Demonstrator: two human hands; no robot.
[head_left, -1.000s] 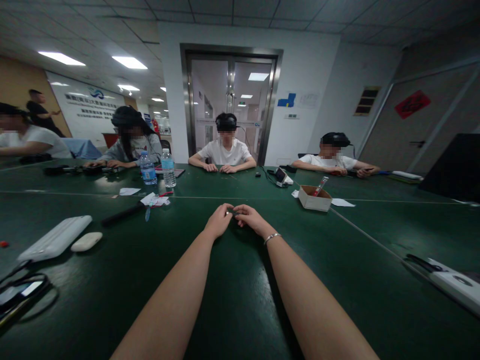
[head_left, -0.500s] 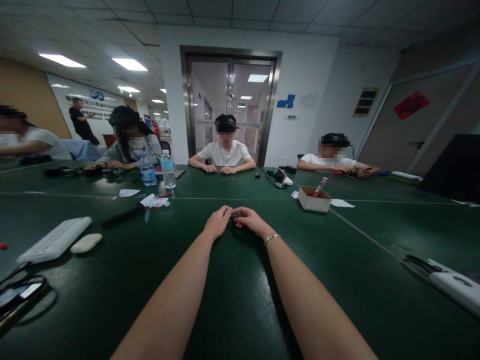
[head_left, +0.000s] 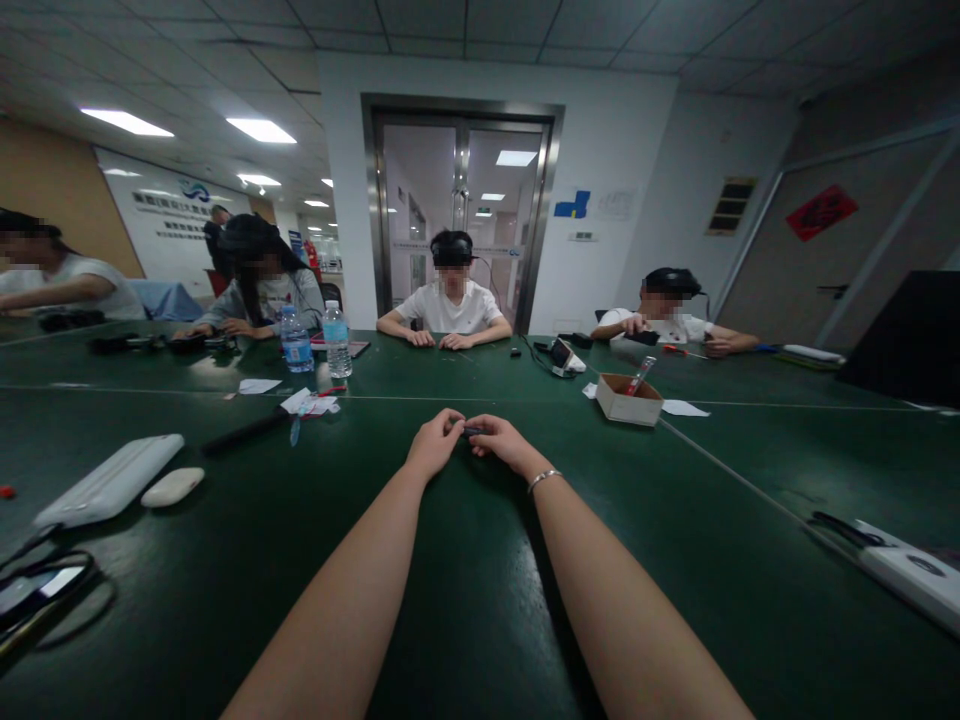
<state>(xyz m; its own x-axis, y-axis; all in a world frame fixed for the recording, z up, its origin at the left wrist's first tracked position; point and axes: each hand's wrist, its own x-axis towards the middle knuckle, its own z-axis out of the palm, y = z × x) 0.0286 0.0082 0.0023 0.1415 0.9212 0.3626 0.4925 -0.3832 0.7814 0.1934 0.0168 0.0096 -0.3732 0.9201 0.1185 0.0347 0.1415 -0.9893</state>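
My left hand [head_left: 437, 443] and my right hand [head_left: 501, 440] meet near the middle of the dark green table [head_left: 465, 620]. Between their fingertips is a small dark object [head_left: 473, 431], short and slim, whose kind I cannot make out. The right fingers are closed round its right part, and the left thumb and fingers pinch at its left end. Much of it is hidden by the fingers. A silver bracelet [head_left: 544, 480] circles my right wrist.
An open box [head_left: 628, 408] stands right of my hands. Two water bottles [head_left: 337, 345] are at the far left, near paper scraps [head_left: 311, 403]. A white power bank-like case [head_left: 112, 480] and white mouse-like object [head_left: 173, 487] lie left; a white power strip [head_left: 911, 565] lies right. Several people sit around.
My hands have barely moved and keep the small dark object between them. Across the table, the person at right has raised one hand. The standing person at far left has moved right.
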